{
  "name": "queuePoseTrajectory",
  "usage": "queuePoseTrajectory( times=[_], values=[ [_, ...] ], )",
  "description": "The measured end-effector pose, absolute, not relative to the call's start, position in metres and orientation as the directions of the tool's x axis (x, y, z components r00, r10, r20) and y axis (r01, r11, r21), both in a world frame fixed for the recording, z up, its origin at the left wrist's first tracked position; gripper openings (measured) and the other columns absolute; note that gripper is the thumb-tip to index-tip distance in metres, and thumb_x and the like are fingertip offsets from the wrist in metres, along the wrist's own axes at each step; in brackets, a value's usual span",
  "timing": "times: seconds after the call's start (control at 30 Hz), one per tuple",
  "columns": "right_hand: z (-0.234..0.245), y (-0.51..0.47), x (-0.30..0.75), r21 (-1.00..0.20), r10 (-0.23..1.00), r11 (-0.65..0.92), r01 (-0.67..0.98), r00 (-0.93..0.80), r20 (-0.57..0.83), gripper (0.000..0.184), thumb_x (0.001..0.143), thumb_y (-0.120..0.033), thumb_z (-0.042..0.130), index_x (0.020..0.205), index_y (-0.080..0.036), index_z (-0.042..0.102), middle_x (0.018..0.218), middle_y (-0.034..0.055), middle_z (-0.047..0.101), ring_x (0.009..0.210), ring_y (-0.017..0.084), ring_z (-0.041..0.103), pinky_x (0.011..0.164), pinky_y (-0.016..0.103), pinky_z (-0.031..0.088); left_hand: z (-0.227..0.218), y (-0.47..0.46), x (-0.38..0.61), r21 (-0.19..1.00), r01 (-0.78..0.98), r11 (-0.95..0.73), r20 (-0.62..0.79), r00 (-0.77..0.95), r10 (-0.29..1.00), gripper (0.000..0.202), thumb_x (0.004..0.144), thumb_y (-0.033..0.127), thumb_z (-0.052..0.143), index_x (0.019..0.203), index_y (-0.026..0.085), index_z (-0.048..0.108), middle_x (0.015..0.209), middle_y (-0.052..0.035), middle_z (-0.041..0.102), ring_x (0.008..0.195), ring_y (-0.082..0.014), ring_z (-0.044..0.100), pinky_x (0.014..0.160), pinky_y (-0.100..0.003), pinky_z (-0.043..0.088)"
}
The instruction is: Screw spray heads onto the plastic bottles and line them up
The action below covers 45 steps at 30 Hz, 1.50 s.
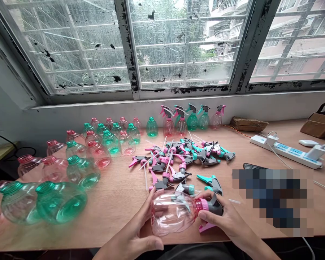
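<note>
A clear pink spray bottle (173, 213) lies on its side in the air at the table's near edge, its base toward the left. My left hand (141, 233) cradles the base end, thumb below and fingers behind it. At the neck, my right hand (223, 216) grips the pink collar of a grey spray head (215, 206) that sits on the bottle's mouth. Its pink trigger (206, 227) points down beneath my right fingers. Just beyond my hands spreads a pile of loose spray heads (178, 155) in pink, teal and grey, some with white dip tubes.
Headless pink and green bottles (76, 166) stand in rows on the left. Several bottles with spray heads (192, 119) line the wall below the window. A power strip (285, 150), a brown package (247, 124) and a partly blurred phone (256, 166) are on the right.
</note>
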State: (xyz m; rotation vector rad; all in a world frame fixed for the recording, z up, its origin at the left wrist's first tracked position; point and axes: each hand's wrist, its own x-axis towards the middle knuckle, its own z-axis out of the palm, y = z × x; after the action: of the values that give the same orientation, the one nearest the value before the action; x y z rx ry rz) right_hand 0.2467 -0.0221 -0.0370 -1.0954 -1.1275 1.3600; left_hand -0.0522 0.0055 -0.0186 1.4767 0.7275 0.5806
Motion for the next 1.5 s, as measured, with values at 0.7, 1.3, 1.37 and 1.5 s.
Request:
queuePoseTrajectory(
  times=[0.7, 1.3, 1.37, 1.5],
  values=[
    [-0.0343, -0.0236, 0.246, -0.987, 0.996, -0.078, -0.137, -0.063, -0.07, 0.039, 0.076, -0.047, 0.087, 0.098, -0.019, 0.07, 0.071, -0.0013, 0.074, 0.065, 0.019, 0.067, 0.066, 0.031, 0.053, -0.018, 0.0057, -0.0533, 0.991, 0.113, -0.075, -0.022, 0.68, 0.733, 0.096, 0.096, 0.037, 0.068, 0.159, 0.05, -0.003, 0.176, 0.0039, 0.014, 0.16, -0.029, 0.019, 0.131, -0.05, 0.015],
    [-0.0333, -0.023, 0.2456, -0.991, 0.998, -0.053, -0.121, -0.051, -0.048, 0.04, 0.073, -0.047, 0.089, 0.096, -0.018, 0.073, 0.071, -0.0016, 0.072, 0.063, 0.019, 0.066, 0.063, 0.031, 0.054, -0.0212, 0.0068, -0.0526, 0.993, 0.091, -0.07, -0.012, 0.69, 0.724, 0.1, 0.095, 0.039, 0.069, 0.161, 0.044, -0.007, 0.176, -0.0003, 0.009, 0.16, -0.0314, 0.016, 0.13, -0.05, 0.017],
    [-0.0338, -0.0229, 0.2456, -0.994, 0.998, -0.04, -0.104, -0.048, -0.035, 0.04, 0.073, -0.046, 0.089, 0.097, -0.018, 0.074, 0.073, -0.0014, 0.072, 0.064, 0.019, 0.066, 0.063, 0.031, 0.054, -0.0196, 0.0057, -0.0518, 0.995, 0.094, -0.025, -0.045, 0.679, 0.732, 0.104, 0.092, 0.041, 0.073, 0.162, 0.042, -0.004, 0.176, -0.0007, 0.01, 0.16, -0.0333, 0.017, 0.13, -0.05, 0.018],
    [-0.0332, -0.0234, 0.2451, -0.991, 0.997, -0.058, -0.117, -0.054, -0.052, 0.041, 0.074, -0.047, 0.088, 0.099, -0.019, 0.072, 0.072, -0.001, 0.073, 0.064, 0.019, 0.067, 0.064, 0.032, 0.055, -0.0171, 0.0044, -0.0512, 0.995, 0.099, -0.023, -0.05, 0.672, 0.739, 0.095, 0.093, 0.039, 0.071, 0.161, 0.045, 0.006, 0.176, 0.0019, 0.013, 0.16, -0.0315, 0.018, 0.131, -0.048, 0.018]
  ],
)
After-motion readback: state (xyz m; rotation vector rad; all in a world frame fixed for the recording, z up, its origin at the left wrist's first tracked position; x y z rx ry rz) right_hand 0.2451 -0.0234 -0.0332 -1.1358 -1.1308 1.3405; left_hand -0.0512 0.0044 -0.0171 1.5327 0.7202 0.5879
